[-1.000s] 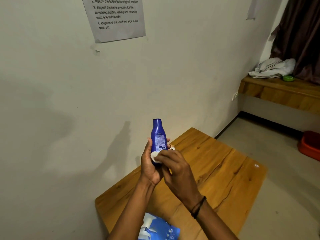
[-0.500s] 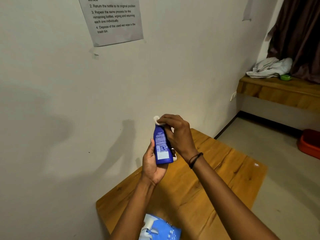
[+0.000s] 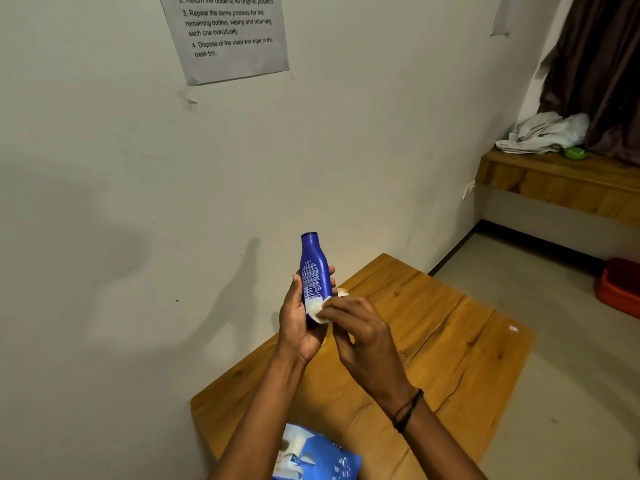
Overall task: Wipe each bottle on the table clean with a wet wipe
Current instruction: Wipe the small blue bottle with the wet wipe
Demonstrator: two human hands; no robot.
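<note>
A dark blue bottle (image 3: pixel 313 268) stands upright in the air above the wooden table (image 3: pixel 433 334), its printed back label facing me. My left hand (image 3: pixel 298 323) grips its lower half from the left, fingers curled round it. My right hand (image 3: pixel 360 327) pinches a small white wet wipe (image 3: pixel 318 310) and presses it against the bottle's lower part. A small pale object (image 3: pixel 342 292) shows just behind the bottle; I cannot tell what it is.
A blue wet-wipe pack (image 3: pixel 315 455) lies at the table's near edge. An instruction sheet (image 3: pixel 228 36) is taped to the wall. A wooden ledge (image 3: pixel 554 178) at the right carries a white cloth (image 3: pixel 543 133). A red tub (image 3: pixel 620 289) sits on the floor.
My right hand has slid the wipe down from the bottle's cap to its lower body. My left hand keeps its hold, and the bottle stands more upright.
</note>
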